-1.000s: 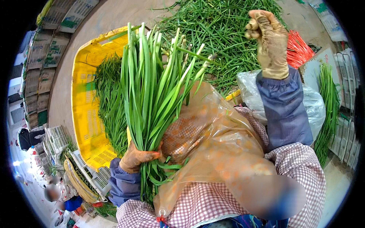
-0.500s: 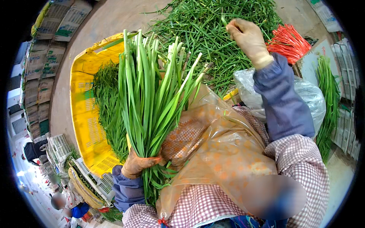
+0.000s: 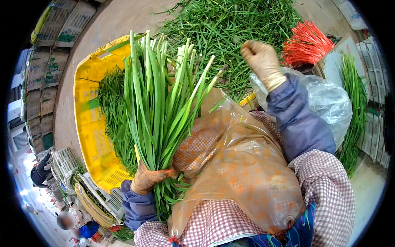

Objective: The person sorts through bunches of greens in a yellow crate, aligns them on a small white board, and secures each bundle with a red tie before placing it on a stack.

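My gloved left hand (image 3: pixel 150 178) is wrapped round the leafy lower part of a thick bunch of garlic chives (image 3: pixel 154 107), whose pale cut ends point away from me. My right hand (image 3: pixel 259 59), in a pale glove, hovers beyond the bunch to the right, above a big heap of loose green leaves (image 3: pixel 230 20). Its fingers are curled closed, and whatever they may hold is too blurred to make out. A short bit of green leaf (image 3: pixel 218 105) lies on the clear plastic apron (image 3: pixel 247 164) over my lap.
A yellow crate (image 3: pixel 88 136) with green chives stands at my left. To the right are a bundle of red ties (image 3: pixel 307 44), a clear plastic bag (image 3: pixel 329 103) and more long chives (image 3: pixel 353 123). Stacked crates (image 3: pixel 41 86) line the far left; people show at lower left.
My right hand has come nearer to me and slightly left. The green stalk at its fingertips no longer shows clearly. A leaf bit now shows on the apron. My left hand keeps its grip.
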A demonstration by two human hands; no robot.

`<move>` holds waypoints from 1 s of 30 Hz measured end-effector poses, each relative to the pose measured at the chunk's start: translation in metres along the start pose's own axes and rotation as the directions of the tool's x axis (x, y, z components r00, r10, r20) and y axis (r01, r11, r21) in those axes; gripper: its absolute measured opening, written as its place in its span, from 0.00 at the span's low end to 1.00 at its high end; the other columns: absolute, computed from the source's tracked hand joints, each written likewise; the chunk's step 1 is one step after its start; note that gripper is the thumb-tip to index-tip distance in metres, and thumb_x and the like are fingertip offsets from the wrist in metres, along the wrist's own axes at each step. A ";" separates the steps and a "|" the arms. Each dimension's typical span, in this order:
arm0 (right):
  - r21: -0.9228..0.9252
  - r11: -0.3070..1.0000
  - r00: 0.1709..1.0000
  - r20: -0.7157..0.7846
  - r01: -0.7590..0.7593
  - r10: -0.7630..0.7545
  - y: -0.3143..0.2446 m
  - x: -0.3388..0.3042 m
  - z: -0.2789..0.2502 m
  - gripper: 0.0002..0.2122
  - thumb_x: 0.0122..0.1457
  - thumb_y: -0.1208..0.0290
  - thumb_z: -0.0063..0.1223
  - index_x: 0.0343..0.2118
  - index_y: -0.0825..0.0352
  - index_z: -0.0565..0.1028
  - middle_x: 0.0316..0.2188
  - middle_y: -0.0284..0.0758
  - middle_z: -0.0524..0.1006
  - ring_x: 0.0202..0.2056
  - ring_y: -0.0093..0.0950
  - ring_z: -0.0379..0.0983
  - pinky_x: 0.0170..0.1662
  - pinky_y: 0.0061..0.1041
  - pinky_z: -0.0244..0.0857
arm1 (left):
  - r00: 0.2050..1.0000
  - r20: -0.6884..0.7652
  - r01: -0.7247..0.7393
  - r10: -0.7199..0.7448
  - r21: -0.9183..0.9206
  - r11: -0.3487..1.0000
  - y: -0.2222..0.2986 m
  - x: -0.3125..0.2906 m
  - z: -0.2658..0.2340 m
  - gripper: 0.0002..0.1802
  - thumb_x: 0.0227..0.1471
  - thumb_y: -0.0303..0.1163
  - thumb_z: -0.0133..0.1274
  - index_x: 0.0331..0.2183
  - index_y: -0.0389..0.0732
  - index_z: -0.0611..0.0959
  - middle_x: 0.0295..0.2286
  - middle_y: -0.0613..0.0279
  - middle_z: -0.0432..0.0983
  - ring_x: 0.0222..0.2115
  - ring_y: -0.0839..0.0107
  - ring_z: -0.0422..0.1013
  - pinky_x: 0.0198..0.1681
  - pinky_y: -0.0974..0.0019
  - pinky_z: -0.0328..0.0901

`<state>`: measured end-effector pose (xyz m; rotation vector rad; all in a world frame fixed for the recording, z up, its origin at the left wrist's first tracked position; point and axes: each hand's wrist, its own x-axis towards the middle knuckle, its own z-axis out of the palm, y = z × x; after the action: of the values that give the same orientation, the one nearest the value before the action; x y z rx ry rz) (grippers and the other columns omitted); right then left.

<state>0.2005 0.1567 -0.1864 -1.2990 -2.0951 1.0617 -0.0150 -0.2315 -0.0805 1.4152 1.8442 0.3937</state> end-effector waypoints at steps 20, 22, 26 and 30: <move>-0.263 0.115 0.271 0.703 0.958 -0.658 -0.084 -0.007 0.046 0.09 0.47 0.70 0.51 0.32 0.61 0.77 0.32 0.35 0.75 0.40 0.32 0.72 0.60 0.45 0.54 | 0.996 0.056 0.076 -0.074 -0.038 0.996 -0.030 -0.008 0.001 0.30 0.33 0.33 0.69 0.43 0.40 0.79 0.41 0.57 0.75 0.41 0.55 0.72 0.47 0.57 0.66; -0.290 0.129 0.313 0.783 0.948 -0.537 -0.086 0.005 0.031 0.10 0.48 0.71 0.50 0.35 0.60 0.76 0.32 0.33 0.74 0.42 0.32 0.72 0.61 0.46 0.52 | 0.979 0.037 0.202 -0.201 -0.323 0.925 -0.024 -0.005 0.002 0.29 0.33 0.33 0.69 0.42 0.40 0.80 0.40 0.58 0.75 0.40 0.56 0.72 0.47 0.57 0.65; -0.689 0.176 0.703 0.636 0.703 -0.318 -0.049 0.062 -0.003 0.06 0.54 0.74 0.52 0.34 0.63 0.77 0.25 0.33 0.76 0.35 0.30 0.76 0.58 0.43 0.58 | 0.998 0.040 0.044 -0.045 0.034 0.998 -0.014 0.008 -0.004 0.27 0.36 0.33 0.67 0.42 0.41 0.80 0.39 0.60 0.75 0.41 0.58 0.71 0.49 0.57 0.64; 0.052 0.852 0.823 0.232 0.521 -0.518 -0.060 0.065 -0.028 0.05 0.56 0.73 0.51 0.31 0.68 0.76 0.26 0.38 0.79 0.31 0.29 0.77 0.42 0.33 0.69 | 0.993 0.094 0.064 -0.073 0.093 0.994 -0.013 0.007 -0.006 0.26 0.39 0.34 0.66 0.43 0.41 0.79 0.41 0.60 0.75 0.42 0.58 0.72 0.49 0.57 0.65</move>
<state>0.1582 0.2098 -0.1227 -0.5472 -2.4352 0.9841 -0.0285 -0.2286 -0.0873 1.4008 1.8451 0.2059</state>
